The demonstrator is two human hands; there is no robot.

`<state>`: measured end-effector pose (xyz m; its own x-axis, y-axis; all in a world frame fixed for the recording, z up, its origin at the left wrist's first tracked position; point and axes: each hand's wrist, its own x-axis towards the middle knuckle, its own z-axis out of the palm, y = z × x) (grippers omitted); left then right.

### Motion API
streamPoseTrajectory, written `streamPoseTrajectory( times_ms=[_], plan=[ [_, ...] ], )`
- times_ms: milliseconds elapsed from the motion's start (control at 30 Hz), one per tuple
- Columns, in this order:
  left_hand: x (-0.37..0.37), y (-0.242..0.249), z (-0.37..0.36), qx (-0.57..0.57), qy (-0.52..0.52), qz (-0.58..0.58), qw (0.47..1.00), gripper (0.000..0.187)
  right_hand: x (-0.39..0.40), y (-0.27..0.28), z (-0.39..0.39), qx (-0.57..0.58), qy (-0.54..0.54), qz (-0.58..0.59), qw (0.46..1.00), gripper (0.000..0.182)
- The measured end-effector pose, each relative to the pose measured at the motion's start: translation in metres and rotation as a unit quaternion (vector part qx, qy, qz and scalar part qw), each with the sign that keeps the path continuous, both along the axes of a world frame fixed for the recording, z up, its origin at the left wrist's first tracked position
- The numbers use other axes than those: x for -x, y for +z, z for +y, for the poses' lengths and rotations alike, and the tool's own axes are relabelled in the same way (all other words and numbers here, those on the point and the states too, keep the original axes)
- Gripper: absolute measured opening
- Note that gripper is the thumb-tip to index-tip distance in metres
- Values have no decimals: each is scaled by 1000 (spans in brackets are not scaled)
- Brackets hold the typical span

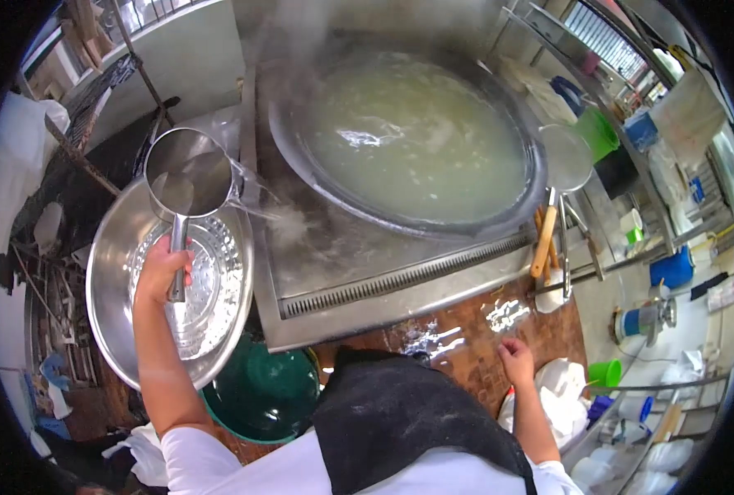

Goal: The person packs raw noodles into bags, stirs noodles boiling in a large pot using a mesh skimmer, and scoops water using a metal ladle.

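My left hand is wrapped round the handle of a metal dipper, above a wide steel basin. The dipper is tipped to the right, and water streams from its rim onto the flat steel stove top, where it splashes. Past that surface, a huge round wok is set into the stove, full of steaming, cloudy pale-green liquid. My right hand hangs by my right side above the wet floor, its fingers curled in with nothing visible in them.
A green tub with liquid stands on the floor below the basin. A round mesh strainer and wooden handles rest at the stove's right edge. White bags lie to my right. Wire shelves with containers line the right side.
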<state>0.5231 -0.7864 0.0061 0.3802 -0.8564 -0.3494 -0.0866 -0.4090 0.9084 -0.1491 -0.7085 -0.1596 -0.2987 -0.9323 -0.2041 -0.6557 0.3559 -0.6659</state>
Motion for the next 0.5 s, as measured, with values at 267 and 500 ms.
streamPoseTrajectory(
  times_ms=[267, 500],
  plan=[
    [8, 8, 7, -7, -14, -33, 999, 36, -6, 4, 6, -1, 2, -3, 1000, 26],
    [18, 0, 9, -17, -24, -60, 998, 36, -13, 14, 24, -48, -5, 3, 999, 26]
  ],
)
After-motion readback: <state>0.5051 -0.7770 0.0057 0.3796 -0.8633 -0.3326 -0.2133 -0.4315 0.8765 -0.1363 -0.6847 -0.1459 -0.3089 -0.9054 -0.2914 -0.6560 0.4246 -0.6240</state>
